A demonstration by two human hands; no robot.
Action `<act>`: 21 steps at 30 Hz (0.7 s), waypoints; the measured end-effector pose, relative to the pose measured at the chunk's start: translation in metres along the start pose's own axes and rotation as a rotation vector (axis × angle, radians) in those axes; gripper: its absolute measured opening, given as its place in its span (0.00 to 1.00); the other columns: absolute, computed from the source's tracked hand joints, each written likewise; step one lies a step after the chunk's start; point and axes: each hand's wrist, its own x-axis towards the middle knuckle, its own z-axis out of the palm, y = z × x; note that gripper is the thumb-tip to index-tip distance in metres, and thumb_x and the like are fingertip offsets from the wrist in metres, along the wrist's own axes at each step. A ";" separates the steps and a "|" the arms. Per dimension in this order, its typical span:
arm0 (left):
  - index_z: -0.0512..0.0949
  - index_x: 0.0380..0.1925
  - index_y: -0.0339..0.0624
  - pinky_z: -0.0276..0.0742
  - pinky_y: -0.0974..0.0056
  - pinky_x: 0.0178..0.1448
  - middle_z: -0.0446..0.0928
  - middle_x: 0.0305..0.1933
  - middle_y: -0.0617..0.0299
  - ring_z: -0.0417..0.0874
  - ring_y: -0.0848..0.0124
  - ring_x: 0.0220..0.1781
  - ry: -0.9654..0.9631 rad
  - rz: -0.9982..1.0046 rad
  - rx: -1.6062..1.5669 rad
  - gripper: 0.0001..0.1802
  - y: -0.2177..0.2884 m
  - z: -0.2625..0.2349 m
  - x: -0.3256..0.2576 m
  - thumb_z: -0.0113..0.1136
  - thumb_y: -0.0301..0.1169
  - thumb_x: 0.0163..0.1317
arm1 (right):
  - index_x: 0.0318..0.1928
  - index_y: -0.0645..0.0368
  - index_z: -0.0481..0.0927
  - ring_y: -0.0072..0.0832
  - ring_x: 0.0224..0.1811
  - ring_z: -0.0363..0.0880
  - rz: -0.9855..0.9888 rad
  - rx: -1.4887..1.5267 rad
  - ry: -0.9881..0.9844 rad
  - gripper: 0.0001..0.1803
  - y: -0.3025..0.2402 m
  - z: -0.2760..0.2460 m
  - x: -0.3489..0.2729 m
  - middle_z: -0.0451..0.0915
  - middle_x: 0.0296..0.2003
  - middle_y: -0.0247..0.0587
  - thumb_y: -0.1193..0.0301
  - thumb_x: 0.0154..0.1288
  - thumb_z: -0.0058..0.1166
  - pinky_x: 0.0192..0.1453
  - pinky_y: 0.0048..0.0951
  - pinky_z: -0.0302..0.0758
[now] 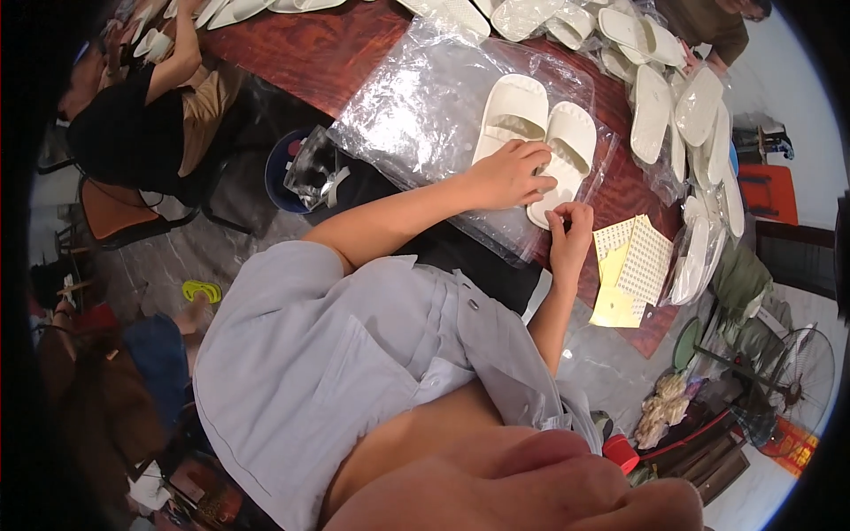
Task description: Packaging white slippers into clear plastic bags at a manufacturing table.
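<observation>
Person's face point(531, 482) at five o'clock, left hand point(512, 174) touching white slippers point(572, 131) at one, right hand point(571, 228) curled beside them, hands' grip unclear, label sheets point(648, 265) at three.

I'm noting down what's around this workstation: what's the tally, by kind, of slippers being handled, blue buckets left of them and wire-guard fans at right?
White slide slippers: 2
Blue bucket: 1
Wire-guard fan: 1
Total: 4
</observation>
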 end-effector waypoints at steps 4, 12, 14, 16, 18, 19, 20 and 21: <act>0.81 0.48 0.52 0.65 0.49 0.67 0.71 0.57 0.56 0.66 0.56 0.70 0.023 -0.010 0.006 0.16 -0.002 0.004 -0.002 0.65 0.37 0.59 | 0.37 0.63 0.76 0.40 0.40 0.72 -0.053 0.004 0.033 0.11 0.002 0.002 0.001 0.73 0.37 0.44 0.78 0.55 0.65 0.44 0.37 0.70; 0.81 0.50 0.56 0.66 0.51 0.68 0.72 0.58 0.55 0.67 0.57 0.69 0.009 -0.008 0.033 0.18 -0.005 0.000 0.000 0.67 0.38 0.58 | 0.41 0.63 0.78 0.31 0.42 0.76 0.050 0.256 -0.045 0.13 0.010 -0.008 0.005 0.75 0.38 0.40 0.82 0.53 0.63 0.50 0.30 0.72; 0.81 0.49 0.56 0.66 0.51 0.68 0.72 0.59 0.55 0.67 0.57 0.69 0.017 0.001 0.033 0.17 -0.006 0.001 0.001 0.67 0.38 0.58 | 0.41 0.63 0.78 0.30 0.43 0.76 0.084 0.285 -0.053 0.14 0.016 -0.012 0.007 0.75 0.38 0.39 0.83 0.52 0.64 0.50 0.30 0.72; 0.81 0.49 0.56 0.66 0.51 0.68 0.72 0.59 0.55 0.67 0.57 0.69 0.020 -0.002 0.026 0.17 -0.003 0.001 -0.001 0.67 0.37 0.58 | 0.41 0.63 0.78 0.30 0.43 0.76 0.126 0.316 -0.073 0.15 0.014 -0.013 0.004 0.75 0.39 0.39 0.83 0.51 0.65 0.51 0.29 0.72; 0.81 0.50 0.56 0.66 0.51 0.68 0.71 0.60 0.55 0.66 0.56 0.69 0.019 0.001 0.022 0.17 -0.004 0.000 0.000 0.66 0.37 0.59 | 0.41 0.63 0.79 0.30 0.42 0.76 0.145 0.323 -0.022 0.16 0.010 -0.009 0.005 0.76 0.39 0.39 0.82 0.50 0.66 0.50 0.29 0.72; 0.81 0.50 0.56 0.66 0.51 0.68 0.71 0.60 0.55 0.66 0.56 0.69 0.021 0.001 0.026 0.17 -0.003 0.000 0.000 0.66 0.37 0.59 | 0.41 0.63 0.79 0.30 0.42 0.76 0.140 0.323 -0.021 0.16 0.007 -0.006 0.005 0.76 0.39 0.39 0.82 0.50 0.66 0.50 0.29 0.72; 0.81 0.50 0.55 0.66 0.51 0.68 0.71 0.60 0.54 0.66 0.56 0.70 0.013 -0.007 0.009 0.18 -0.002 -0.001 0.000 0.67 0.37 0.59 | 0.41 0.63 0.79 0.30 0.42 0.76 0.110 0.215 0.007 0.16 0.002 -0.003 0.004 0.76 0.38 0.39 0.81 0.50 0.67 0.49 0.29 0.73; 0.80 0.50 0.55 0.66 0.51 0.68 0.71 0.60 0.54 0.66 0.55 0.70 0.011 -0.010 -0.002 0.18 -0.002 -0.002 0.002 0.67 0.37 0.58 | 0.40 0.62 0.79 0.30 0.41 0.76 0.072 0.106 0.040 0.16 -0.001 -0.002 0.008 0.76 0.38 0.38 0.80 0.49 0.68 0.48 0.29 0.73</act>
